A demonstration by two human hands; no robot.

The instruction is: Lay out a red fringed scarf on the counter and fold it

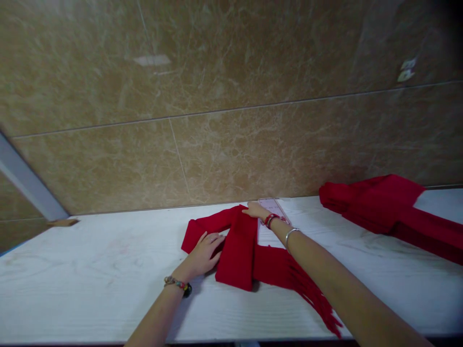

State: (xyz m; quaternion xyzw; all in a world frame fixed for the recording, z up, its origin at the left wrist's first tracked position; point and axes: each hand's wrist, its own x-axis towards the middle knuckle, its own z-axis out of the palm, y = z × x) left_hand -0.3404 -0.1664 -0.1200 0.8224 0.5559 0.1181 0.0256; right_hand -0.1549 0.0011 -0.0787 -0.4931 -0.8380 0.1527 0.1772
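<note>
A red scarf (237, 255) with a fringed end lies folded in crossing bands on the white tabletop. My left hand (205, 251) rests against its left loop, fingers stretched out and the thumb apart. At the top fold, my right hand (255, 210) has its fingers closed on the scarf's upper edge. The fringe (318, 303) trails toward the front edge, passing partly beneath my right forearm. Just behind my right wrist lies a pale rectangular card (274, 207), partly covered by the hand and forearm.
A second red cloth (379, 205) lies bunched at the right, close to the tiled wall (231, 154). At the left back corner, a small brown block (63, 222) sits at the foot of a pale post (31, 178). The white tabletop (90, 279) ends near the bottom of the view.
</note>
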